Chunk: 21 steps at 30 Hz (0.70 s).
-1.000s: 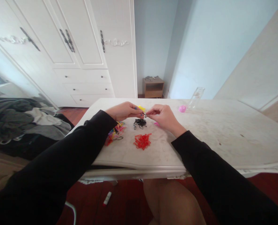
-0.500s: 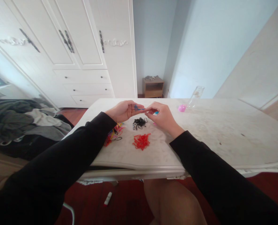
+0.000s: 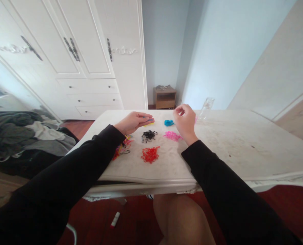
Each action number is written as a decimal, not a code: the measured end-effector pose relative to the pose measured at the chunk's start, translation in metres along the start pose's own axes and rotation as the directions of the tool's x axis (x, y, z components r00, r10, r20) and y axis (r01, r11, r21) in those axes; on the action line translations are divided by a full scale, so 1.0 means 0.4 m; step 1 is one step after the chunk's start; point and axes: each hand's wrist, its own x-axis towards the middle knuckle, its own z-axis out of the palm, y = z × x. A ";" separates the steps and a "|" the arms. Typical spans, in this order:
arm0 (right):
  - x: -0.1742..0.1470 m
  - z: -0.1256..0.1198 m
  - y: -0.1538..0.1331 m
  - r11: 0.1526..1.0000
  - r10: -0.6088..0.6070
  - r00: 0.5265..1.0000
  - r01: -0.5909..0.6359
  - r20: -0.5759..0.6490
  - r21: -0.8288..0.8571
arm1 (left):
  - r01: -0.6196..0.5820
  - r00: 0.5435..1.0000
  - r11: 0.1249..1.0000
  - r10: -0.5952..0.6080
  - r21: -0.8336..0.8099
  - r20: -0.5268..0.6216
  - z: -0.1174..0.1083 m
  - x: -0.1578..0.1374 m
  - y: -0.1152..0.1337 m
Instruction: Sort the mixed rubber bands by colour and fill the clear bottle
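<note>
My left hand [image 3: 134, 122] is closed, with blue rubber bands [image 3: 149, 119] between thumb and fingers. Yellow rubber bands [image 3: 148, 125] lie just under its fingertips, partly hidden. My right hand [image 3: 186, 120] is raised with its fingers curled in a pinch; whatever it holds, if anything, cannot be made out. Left of it lies a small pile of blue rubber bands [image 3: 169, 123], with pink rubber bands [image 3: 172, 136] nearer me. Black rubber bands [image 3: 149, 136] and red rubber bands [image 3: 150, 154] form separate piles. A mixed-colour heap [image 3: 123, 147] is partly behind my left sleeve.
A clear glass [image 3: 206, 109] stands at the white table's [image 3: 243, 146] far side, with something pink partly hidden beside it. Clothes [image 3: 26, 132] are piled to the left. A white wardrobe [image 3: 90, 41] and a small wooden cabinet [image 3: 165, 98] stand beyond the table.
My right hand has moved away from my left, up and to the right, uncovering the blue and pink piles. My left hand has turned and closed over the blue bands.
</note>
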 end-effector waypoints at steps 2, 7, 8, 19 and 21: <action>0.009 -0.012 0.028 0.997 0.041 0.997 -0.045 -0.066 -0.061 | -0.045 0.998 0.990 0.049 0.136 -0.027 -0.003 0.009 -0.003; 0.011 -0.026 0.074 0.982 0.108 0.993 -0.115 -0.054 -0.153 | -0.181 0.982 0.835 0.181 0.520 0.051 0.030 0.063 0.012; 0.011 -0.026 0.077 0.980 0.116 0.991 -0.125 -0.062 -0.158 | -0.214 0.974 0.755 0.211 0.620 0.080 0.047 0.079 0.018; 0.013 -0.043 0.087 0.975 0.110 0.994 -0.113 -0.025 -0.193 | -0.533 0.831 0.115 0.259 0.838 0.493 0.234 0.212 0.014; 0.012 -0.043 0.089 0.974 0.107 0.994 -0.110 -0.027 -0.197 | -0.557 0.818 0.074 0.225 0.827 0.530 0.238 0.215 0.007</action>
